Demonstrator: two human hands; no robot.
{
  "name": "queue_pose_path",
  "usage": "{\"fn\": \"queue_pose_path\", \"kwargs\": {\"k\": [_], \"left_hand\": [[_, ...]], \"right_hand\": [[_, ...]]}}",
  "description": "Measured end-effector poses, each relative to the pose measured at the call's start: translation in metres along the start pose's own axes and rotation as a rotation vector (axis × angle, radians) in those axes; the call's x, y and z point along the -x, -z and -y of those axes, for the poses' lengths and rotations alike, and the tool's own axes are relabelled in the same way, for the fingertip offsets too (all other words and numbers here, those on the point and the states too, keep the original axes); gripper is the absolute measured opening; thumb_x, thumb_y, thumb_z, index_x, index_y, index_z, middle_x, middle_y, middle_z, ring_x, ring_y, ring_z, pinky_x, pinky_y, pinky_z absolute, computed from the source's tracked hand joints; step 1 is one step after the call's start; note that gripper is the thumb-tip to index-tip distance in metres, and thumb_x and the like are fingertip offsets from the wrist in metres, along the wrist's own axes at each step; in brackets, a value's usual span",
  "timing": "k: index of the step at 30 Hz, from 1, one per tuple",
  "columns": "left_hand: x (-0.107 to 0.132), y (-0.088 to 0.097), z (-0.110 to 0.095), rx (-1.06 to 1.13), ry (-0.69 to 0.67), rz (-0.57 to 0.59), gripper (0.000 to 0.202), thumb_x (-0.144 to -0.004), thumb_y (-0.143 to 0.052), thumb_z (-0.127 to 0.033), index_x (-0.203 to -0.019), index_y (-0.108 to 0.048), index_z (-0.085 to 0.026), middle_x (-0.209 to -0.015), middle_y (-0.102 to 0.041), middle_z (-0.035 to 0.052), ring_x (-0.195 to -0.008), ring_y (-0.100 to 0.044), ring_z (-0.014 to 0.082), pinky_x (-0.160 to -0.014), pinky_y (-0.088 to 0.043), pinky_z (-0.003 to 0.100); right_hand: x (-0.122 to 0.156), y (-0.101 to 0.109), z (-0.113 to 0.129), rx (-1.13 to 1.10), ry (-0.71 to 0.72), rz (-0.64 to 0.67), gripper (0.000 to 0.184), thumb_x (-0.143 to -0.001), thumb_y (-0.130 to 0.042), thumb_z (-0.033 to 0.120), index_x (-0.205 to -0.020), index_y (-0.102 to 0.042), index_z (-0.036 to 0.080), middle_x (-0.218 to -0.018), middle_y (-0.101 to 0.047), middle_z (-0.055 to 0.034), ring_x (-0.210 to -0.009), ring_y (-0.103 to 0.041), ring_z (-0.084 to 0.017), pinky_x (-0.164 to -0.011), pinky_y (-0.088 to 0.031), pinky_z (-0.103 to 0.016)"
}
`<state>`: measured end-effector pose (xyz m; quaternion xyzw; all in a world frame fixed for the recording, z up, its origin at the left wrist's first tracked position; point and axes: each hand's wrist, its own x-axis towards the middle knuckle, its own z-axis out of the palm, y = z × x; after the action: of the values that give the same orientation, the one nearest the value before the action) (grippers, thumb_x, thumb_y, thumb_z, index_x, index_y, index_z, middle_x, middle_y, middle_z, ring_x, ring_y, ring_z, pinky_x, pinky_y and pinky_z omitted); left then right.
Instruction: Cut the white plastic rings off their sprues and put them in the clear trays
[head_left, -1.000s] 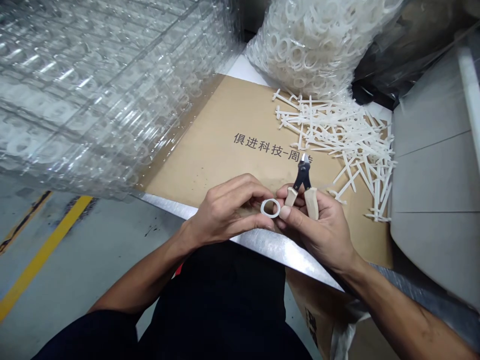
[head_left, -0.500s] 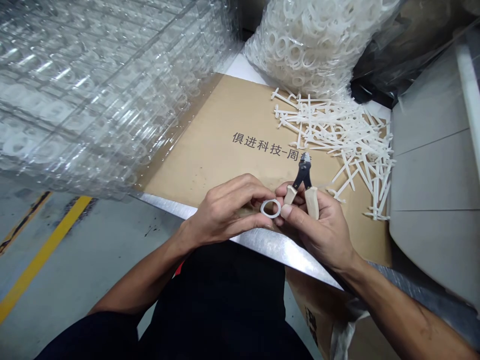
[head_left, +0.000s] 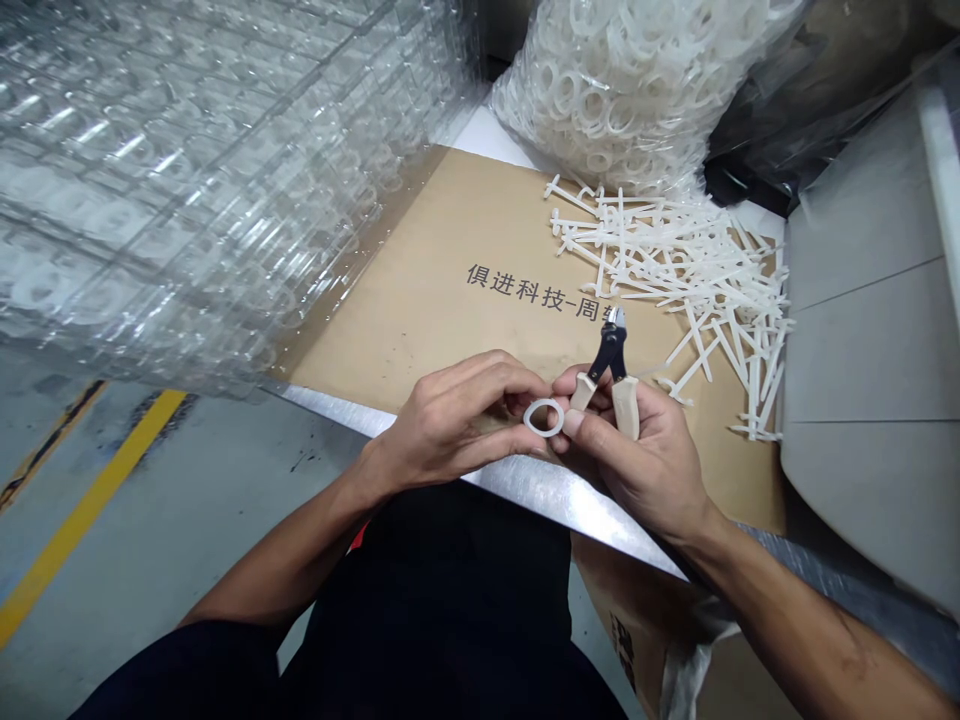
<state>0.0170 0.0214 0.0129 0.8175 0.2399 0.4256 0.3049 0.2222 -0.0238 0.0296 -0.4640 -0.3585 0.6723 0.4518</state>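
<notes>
- Above the shiny edge of the tabletop, what do you see?
- I see a left hand and a right hand. They are close together, and a white plastic ring sits between them.
- Which hand has the ring?
- I think both do. The left fingers curl in from the left side, and the right thumb presses on its right side. I cannot see each fingertip well.
- Which way does the ring lie?
- It looks like a flat oval. Its long way goes from left to right, and it sits right up against the right thumb.
- What else does the right hand hold?
- It holds side cutters with pale handles. The fingers wrap around the handles, and the metal tip points up and away, just past the ring.
- What is past the tool?
- A cardboard sheet with printed words lies on the tabletop. A heap of white plastic strips lies on it, and behind that is a big clear bag of white rings.
</notes>
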Motion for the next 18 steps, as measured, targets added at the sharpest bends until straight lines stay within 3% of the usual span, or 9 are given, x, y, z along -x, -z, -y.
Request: {"fn": "queue_pose_path", "kwargs": {"k": [9,14,18], "left_hand": [[0.0006,0.0012,0.0011,0.037,0.014,0.031,0.031,-0.087,-0.083,-0.028,-0.109,-0.066,-0.013,-0.095,-0.072,0.0067,-0.087,-0.068,0.0144,-0.077,-0.055,0.025],[-0.0019,0.0013,0.0010,0.034,0.004,0.020,0.030,-0.087,-0.083,-0.031,-0.105,-0.067,-0.013,-0.091,-0.071,0.0060,-0.083,-0.068,0.0143,-0.073,-0.054,0.024],[-0.0021,0.0009,0.0014,0.020,-0.007,0.019,0.031,-0.089,-0.080,-0.036,-0.106,-0.067,-0.014,-0.091,-0.072,0.0064,-0.082,-0.068,0.0145,-0.073,-0.055,0.024]], "right_hand": [[0.0005,0.0000,-0.0004,-0.055,0.026,0.032,0.015,-0.094,-0.075,0.028,-0.106,-0.073,0.020,-0.077,-0.069,-0.0008,-0.071,-0.064,-0.014,-0.068,-0.053,-0.028],[0.0004,0.0012,-0.0024,-0.027,0.016,0.014,0.026,-0.087,-0.083,0.030,-0.109,-0.072,0.021,-0.088,-0.070,-0.0019,-0.075,-0.065,-0.016,-0.071,-0.054,-0.031],[0.0004,0.0003,-0.0020,0.010,0.012,-0.012,0.025,-0.085,-0.085,0.028,-0.106,-0.073,0.020,-0.085,-0.069,-0.0004,-0.071,-0.064,-0.014,-0.067,-0.053,-0.028]]}}
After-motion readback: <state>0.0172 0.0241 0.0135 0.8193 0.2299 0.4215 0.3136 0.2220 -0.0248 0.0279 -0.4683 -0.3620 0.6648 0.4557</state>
